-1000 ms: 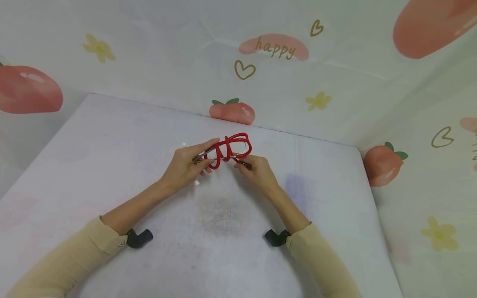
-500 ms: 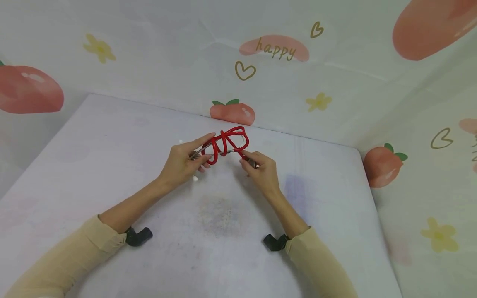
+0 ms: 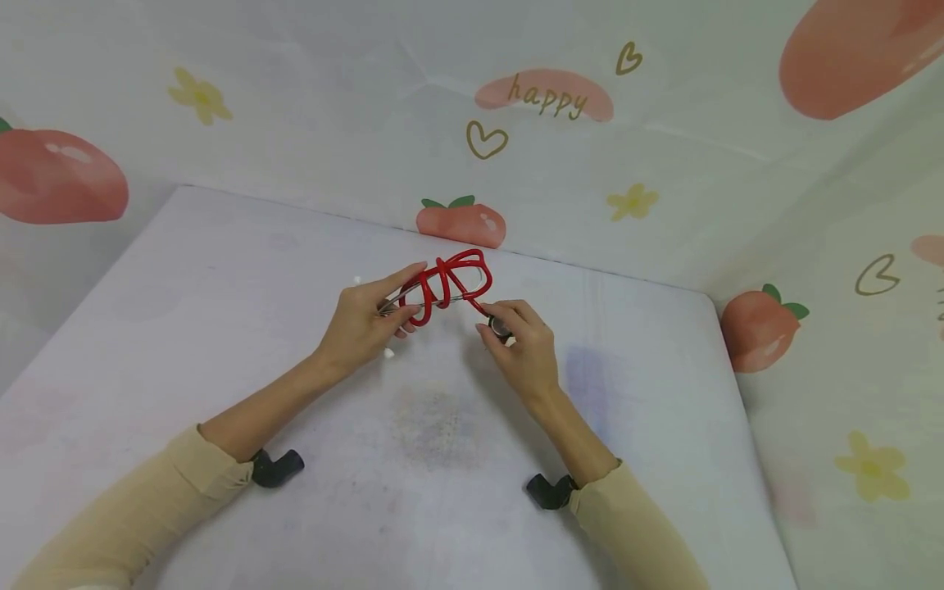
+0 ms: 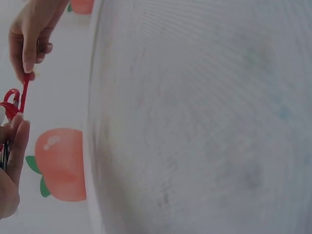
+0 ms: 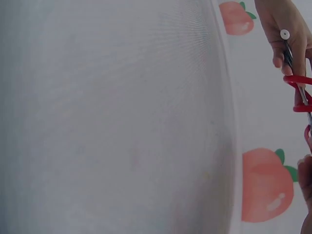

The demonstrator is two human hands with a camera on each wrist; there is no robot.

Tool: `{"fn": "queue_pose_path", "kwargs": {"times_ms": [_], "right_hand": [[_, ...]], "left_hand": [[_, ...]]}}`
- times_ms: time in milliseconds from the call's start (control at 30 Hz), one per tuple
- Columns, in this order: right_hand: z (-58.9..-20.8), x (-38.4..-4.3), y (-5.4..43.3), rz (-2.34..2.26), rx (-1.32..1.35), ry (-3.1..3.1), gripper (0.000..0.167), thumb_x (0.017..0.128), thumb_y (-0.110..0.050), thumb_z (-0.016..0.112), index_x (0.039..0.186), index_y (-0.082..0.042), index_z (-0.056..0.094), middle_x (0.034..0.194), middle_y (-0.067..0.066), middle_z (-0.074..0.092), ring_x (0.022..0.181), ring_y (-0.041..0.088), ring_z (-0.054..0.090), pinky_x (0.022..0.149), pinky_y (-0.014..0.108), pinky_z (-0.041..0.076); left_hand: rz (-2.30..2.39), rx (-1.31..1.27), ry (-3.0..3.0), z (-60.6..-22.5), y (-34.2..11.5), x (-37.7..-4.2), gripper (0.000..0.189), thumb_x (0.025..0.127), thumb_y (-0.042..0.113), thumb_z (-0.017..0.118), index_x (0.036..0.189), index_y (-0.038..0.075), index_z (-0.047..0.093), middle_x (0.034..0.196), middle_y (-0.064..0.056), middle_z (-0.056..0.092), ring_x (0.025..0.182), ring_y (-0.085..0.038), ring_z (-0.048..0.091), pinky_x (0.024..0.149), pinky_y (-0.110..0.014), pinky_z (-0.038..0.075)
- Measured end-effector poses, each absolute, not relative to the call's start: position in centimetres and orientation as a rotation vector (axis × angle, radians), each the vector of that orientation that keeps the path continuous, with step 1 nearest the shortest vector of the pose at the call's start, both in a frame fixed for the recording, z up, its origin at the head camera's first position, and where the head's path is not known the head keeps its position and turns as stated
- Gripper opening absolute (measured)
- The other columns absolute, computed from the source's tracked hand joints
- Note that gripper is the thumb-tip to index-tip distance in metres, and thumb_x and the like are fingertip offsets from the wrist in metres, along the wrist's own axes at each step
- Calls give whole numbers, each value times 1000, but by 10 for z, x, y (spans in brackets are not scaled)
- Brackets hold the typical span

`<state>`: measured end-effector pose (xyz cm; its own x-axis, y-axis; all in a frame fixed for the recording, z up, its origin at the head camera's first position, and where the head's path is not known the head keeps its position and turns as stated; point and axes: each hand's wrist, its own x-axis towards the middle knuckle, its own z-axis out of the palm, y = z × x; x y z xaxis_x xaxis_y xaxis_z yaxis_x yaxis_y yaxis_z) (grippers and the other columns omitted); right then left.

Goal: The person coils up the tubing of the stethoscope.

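A stethoscope with red tubing is held up over the table between both hands. Its tubing winds in several loops around the metal ear tubes. My left hand grips the ear tubes and the near loops between thumb and fingers. White ear tips stick out past that hand, one plain in the right wrist view. With thumb and fingers, my right hand pinches the tubing's end at the round silver chest piece. From there a straight stretch of red tube runs back to the loops.
The white table has faint stains. Behind it hangs a white cloth printed with peaches, flowers and hearts. Black elbow-shaped pieces, one by the left cuff and one by the right cuff, jut from the sleeves.
My right hand has drawn away to the right and slightly down, so more tube shows and the chest piece is plainer. My left hand rose a little with the loops, then stayed still.
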<state>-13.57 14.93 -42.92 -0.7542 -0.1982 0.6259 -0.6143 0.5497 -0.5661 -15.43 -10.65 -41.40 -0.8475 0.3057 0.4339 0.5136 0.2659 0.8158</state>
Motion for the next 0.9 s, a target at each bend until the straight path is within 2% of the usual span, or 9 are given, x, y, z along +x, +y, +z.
{"fn": "queue_pose_path", "kwargs": {"times_ms": [267, 433, 533, 700, 800, 900], "right_hand": [[-428, -138, 153, 1224, 802, -2157, 26, 79, 2, 81, 104, 0, 74, 108, 11, 65, 82, 26, 67, 71, 41, 60], [-418, -137, 157, 1276, 894, -2144, 33, 74, 9, 82, 105, 3, 73, 106, 16, 67, 87, 25, 69, 76, 32, 60], [-411, -136, 159, 1330, 887, -2157, 33, 74, 8, 82, 105, 4, 73, 102, 14, 70, 87, 24, 70, 76, 27, 59], [-406, -138, 162, 1400, 828, -2132, 32, 74, 4, 84, 104, 3, 74, 96, 12, 74, 83, 22, 71, 76, 27, 59], [-407, -139, 164, 1388, 827, -2107, 37, 73, 7, 83, 108, 4, 73, 97, 14, 74, 81, 26, 71, 76, 27, 58], [-407, -139, 165, 1381, 867, -2103, 48, 74, 10, 80, 120, 3, 69, 102, 16, 73, 84, 30, 71, 77, 26, 58]], "left_hand": [[-1550, -757, -2444, -410, -107, -156, 63, 88, 5, 75, 146, 20, 52, 122, -16, 67, 64, -23, 72, 57, -25, 57], [-1505, -770, -2474, -409, -107, -156, 63, 88, 6, 75, 146, 19, 52, 115, -16, 69, 62, -21, 71, 56, -25, 57], [-1471, -798, -2487, -409, -107, -155, 65, 88, 5, 75, 146, 21, 52, 120, -14, 68, 62, -19, 70, 56, -24, 56], [-1455, -870, -2486, -408, -106, -152, 67, 87, 4, 75, 147, 21, 51, 124, -10, 66, 65, -15, 71, 59, -22, 57], [-1468, -899, -2470, -407, -106, -151, 67, 86, 0, 75, 147, 19, 51, 125, -10, 66, 65, -10, 70, 60, -22, 57], [-1467, -896, -2471, -406, -105, -150, 68, 86, -1, 75, 147, 19, 51, 125, -11, 66, 65, -7, 69, 59, -22, 57]]}}
